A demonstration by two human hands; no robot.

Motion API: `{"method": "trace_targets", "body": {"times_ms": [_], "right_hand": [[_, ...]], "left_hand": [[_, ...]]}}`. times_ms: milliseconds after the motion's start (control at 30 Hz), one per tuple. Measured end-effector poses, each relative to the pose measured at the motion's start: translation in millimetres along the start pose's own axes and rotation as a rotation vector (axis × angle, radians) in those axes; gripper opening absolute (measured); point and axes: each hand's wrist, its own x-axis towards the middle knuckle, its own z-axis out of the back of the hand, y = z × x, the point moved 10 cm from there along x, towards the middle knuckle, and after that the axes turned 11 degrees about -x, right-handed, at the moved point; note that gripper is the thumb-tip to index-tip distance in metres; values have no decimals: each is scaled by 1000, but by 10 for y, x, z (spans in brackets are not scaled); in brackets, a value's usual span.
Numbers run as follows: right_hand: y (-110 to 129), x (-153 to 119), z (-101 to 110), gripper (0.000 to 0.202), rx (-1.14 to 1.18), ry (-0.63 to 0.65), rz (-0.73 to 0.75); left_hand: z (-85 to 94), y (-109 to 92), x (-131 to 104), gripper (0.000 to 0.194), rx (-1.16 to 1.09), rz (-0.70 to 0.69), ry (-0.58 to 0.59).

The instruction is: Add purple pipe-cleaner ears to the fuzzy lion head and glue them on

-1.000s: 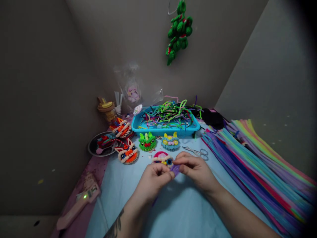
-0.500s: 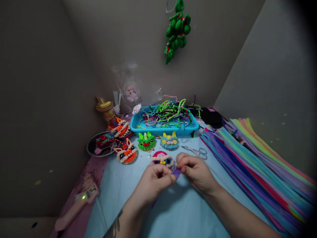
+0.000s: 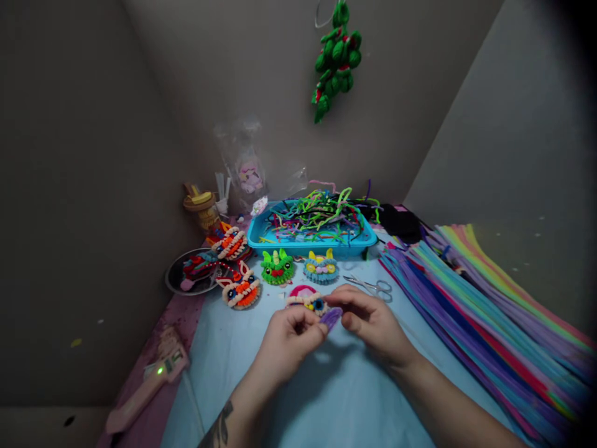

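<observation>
Left hand (image 3: 291, 342) pinches a purple piece (image 3: 333, 318) before the blue tray (image 3: 312, 249).
Right hand (image 3: 375, 323), thumb and fingers parted, is beside it; scissors (image 3: 370, 287) lie near the tray's right end, pipe cleaners (image 3: 480, 317) right of the tray.

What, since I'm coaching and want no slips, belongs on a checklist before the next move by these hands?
1. Purple piece held: ok, pinched in the left hand.
2. Right hand open: ok; whether it touches the piece, cannot tell.
3. Scissors laid down: ok, on the blue cloth beyond the right hand.
4. Glue gun cool: cannot tell; its green light is on.
5. Pink-topped figure fully visible: not ok, the left hand partly hides it.
</observation>
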Motion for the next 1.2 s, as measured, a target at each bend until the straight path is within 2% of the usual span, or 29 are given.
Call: {"method": "trace_targets", "body": {"times_ms": [133, 233, 433, 533, 600, 700, 800, 867, 933, 1067, 1200], "right_hand": [[90, 4, 50, 10, -249, -49, 6], [144, -8, 44, 13, -368, -85, 18], [354, -97, 20, 13, -521, -224, 142], [382, -113, 41, 13, -555, -277, 154], [309, -80, 83, 13, -535, -261, 99], [149, 2, 146, 19, -412, -160, 1], [134, 46, 197, 41, -321, -99, 3], [170, 45, 194, 39, -354, -95, 13], [210, 31, 128, 28, -422, -77, 22], [237, 2, 0, 6, -480, -53, 30], [200, -15, 7, 14, -501, -85, 19]], "left_hand": [[52, -153, -5, 20, 198, -141, -70], [46, -201, -10, 19, 287, -204, -89], [25, -185, -16, 22, 304, -218, -108], [23, -167, -19, 23, 292, -205, -129], [29, -130, -11, 23, 263, -168, -138], [44, -44, 10, 22, 193, -81, -146], [56, 13, 24, 22, 144, -26, -149], [51, 27, 29, 21, 141, -22, -136], [54, -10, 25, 20, 187, -76, -135], [43, -167, -26, 18, 376, -280, -164], [-21, -209, -59, 19, 490, -357, -153]]}}
